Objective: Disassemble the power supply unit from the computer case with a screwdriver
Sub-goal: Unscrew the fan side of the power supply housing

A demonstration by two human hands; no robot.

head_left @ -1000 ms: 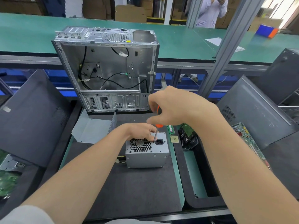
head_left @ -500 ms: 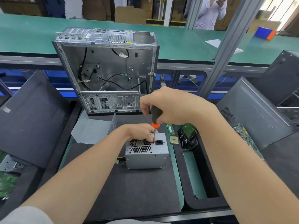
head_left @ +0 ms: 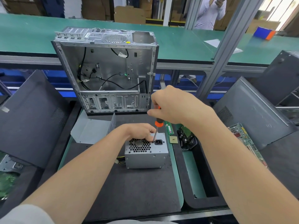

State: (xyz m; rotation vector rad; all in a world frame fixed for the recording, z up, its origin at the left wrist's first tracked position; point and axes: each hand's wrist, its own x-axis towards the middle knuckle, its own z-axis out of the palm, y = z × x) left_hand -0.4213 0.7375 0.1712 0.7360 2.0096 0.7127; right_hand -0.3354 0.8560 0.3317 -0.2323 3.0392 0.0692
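The grey power supply unit (head_left: 145,156) stands on the dark mat, outside the case, its fan grille and power socket facing up. My left hand (head_left: 140,130) rests on its far top edge and holds it steady. My right hand (head_left: 174,105) grips a screwdriver (head_left: 157,125) with an orange and black handle, held nearly upright. Its tip touches the unit's top plate between the grille and the socket. The open, emptied computer case (head_left: 105,70) stands upright behind, with loose black cables inside.
A bent grey metal panel (head_left: 92,130) lies left of the unit. A RAM stick (head_left: 169,129), a CPU chip (head_left: 173,139) and a black drive (head_left: 186,139) sit to the right, by a recessed tray (head_left: 199,172). Dark case panels lean on both sides. A motherboard (head_left: 246,141) lies at right.
My right hand has shifted slightly on the screwdriver handle, as in turning it; the tip stays at the same spot on the unit. My left hand has not moved.
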